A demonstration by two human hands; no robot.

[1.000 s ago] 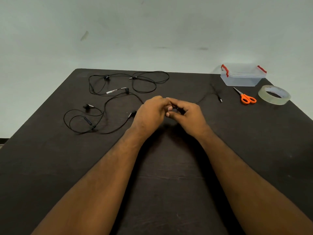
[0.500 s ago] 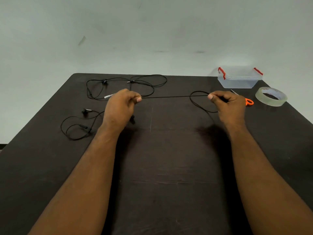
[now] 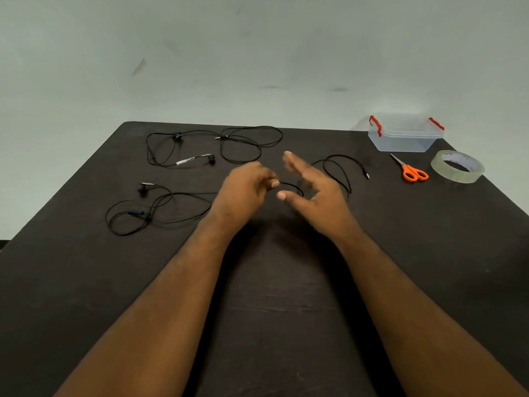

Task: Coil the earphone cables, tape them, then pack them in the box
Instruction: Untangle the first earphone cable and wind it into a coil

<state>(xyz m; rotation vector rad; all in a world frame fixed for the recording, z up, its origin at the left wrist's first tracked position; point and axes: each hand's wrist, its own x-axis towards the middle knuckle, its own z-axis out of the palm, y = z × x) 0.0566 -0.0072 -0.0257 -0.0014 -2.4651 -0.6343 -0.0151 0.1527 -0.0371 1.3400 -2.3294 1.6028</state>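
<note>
Left hand (image 3: 243,190) pinches thin black earphone cable (image 3: 337,170), right hand (image 3: 312,187) fingers spread, holding nothing. Cable probably light, floppy, tangle-prone; best pinched near plug (image 3: 366,175), wound round fingers.

Orange-handled scissors (image 3: 410,171) at 2 o'clock on dark table (image 3: 272,325); pale wall (image 3: 257,53) at 12 o'clock.

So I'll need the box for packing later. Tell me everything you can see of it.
The box is a small rectangular tub of clear, slightly frosted plastic with a clear lid on it and a red clip at each end. It stands upright at the far right corner of the dark table, just behind the orange scissors and the tape roll, apart from both. Neither hand touches it. It looks empty.
</note>
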